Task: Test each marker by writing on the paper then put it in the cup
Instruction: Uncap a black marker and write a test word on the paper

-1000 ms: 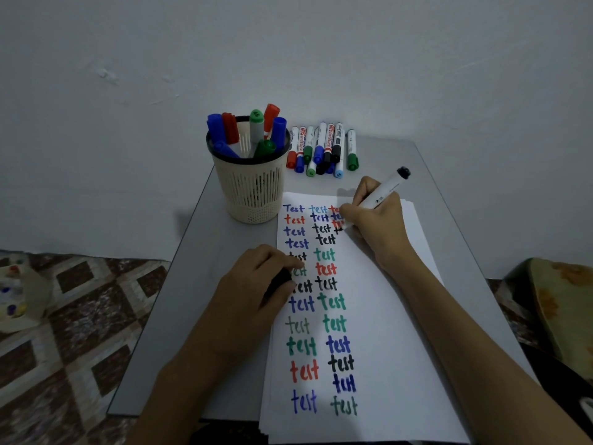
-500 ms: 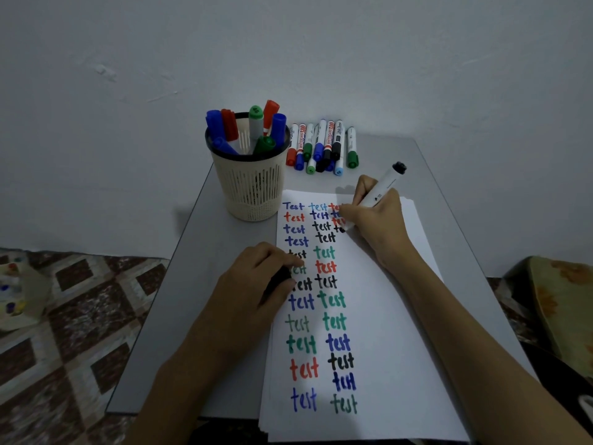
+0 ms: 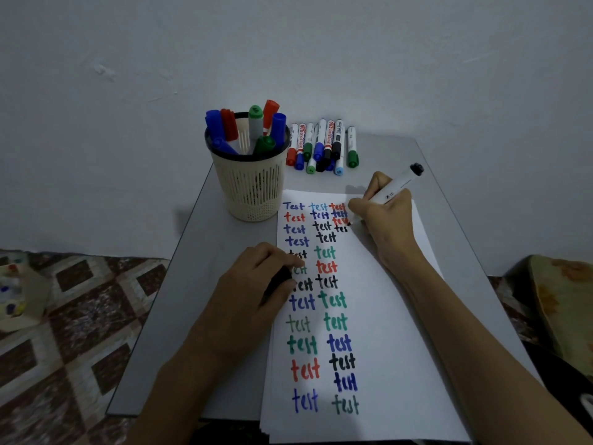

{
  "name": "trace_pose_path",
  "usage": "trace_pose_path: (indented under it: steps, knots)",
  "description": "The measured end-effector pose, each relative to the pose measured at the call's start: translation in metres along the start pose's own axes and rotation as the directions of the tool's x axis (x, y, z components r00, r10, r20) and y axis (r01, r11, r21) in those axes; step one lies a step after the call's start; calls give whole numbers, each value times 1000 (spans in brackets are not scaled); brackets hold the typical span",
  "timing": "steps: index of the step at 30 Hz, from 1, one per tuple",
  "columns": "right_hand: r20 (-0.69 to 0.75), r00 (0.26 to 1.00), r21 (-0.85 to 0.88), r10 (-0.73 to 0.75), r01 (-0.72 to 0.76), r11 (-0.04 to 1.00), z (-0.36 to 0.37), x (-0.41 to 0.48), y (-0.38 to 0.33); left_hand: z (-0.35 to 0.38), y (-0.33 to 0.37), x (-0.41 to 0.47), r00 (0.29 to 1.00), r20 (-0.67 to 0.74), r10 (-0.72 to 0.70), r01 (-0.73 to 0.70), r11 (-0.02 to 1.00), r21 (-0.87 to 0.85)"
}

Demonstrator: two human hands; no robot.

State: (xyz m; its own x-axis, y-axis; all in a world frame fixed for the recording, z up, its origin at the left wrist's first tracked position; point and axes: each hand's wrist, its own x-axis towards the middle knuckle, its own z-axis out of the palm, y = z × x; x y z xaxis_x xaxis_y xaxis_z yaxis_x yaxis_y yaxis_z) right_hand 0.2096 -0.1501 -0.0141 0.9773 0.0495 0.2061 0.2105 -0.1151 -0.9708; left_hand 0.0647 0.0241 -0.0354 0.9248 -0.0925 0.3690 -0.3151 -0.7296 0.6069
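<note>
My right hand (image 3: pixel 383 216) grips a white marker (image 3: pixel 396 186) with a black end, its tip touching the paper (image 3: pixel 394 332) in the third column, where black letters "tes" stand. The paper carries columns of "test" in blue, red, black and green. My left hand (image 3: pixel 253 290) rests on the paper's left edge, fingers curled round a black cap (image 3: pixel 277 282). A cream slotted cup (image 3: pixel 250 184) at the paper's upper left holds several capped markers. Several more markers (image 3: pixel 324 146) lie in a row behind the paper.
The grey table (image 3: pixel 192 284) is small, with its left edge close to the cup and my left hand. A white wall stands right behind it. Patterned floor lies to the left, and a cushion (image 3: pixel 561 303) sits at the right.
My right hand has moved slightly rightward along the line, adding black letters. The left hand has stayed in place on the paper.
</note>
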Motion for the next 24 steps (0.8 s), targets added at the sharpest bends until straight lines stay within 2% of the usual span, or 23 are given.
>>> trace_pose_path:
  steps: [4,8,17,20,22,24]
  knots:
    - [-4,1000,-71,-31,30,997,3,0,0,0,2,0,1000,6,-15,15,1000,-1]
    - [-13,1000,-14,-26,26,1000,2,-2,-2,0,3,-1,1000,-1,-30,30,999,-12]
    - [54,999,-48,-7,10,999,2,-1,-1,-1,5,-3,998,-38,-43,40,997,-69]
    - [27,1000,109,9,-11,994,-1,-2,-3,-2,4,-1,996,-82,-29,24,998,-62]
    - [-44,998,290,37,-22,957,-6,-2,-6,-4,4,-1,994,-105,-41,32,996,-83]
    - [-79,996,374,45,-12,927,-11,0,-10,-5,6,-1,990,-129,-47,31,992,-123]
